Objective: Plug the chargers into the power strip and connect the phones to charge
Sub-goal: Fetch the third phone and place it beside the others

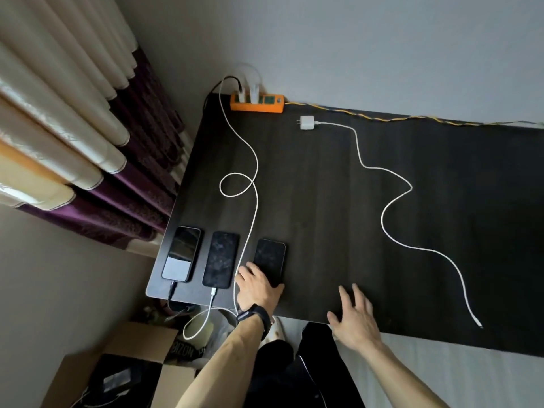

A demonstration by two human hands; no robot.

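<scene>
Three dark phones lie in a row near the table's front left. The left phone (182,253) has a black cable in its bottom end, and the middle phone (221,259) has a white cable. My left hand (257,287) grips the near end of the right phone (270,259). Over the front edge, my right hand (354,318) hovers with fingers spread and holds nothing. An orange power strip (256,103) sits at the back with two chargers plugged in. A loose white charger (307,123) lies beside it; its white cable (391,201) snakes to a free end at the front right.
The dark table (323,201) stands against a grey wall. Curtains (73,128) hang at the left. A cardboard box (123,369) and clutter sit on the floor under the table's left corner. The strip's yellow-black cord (397,118) runs along the back edge.
</scene>
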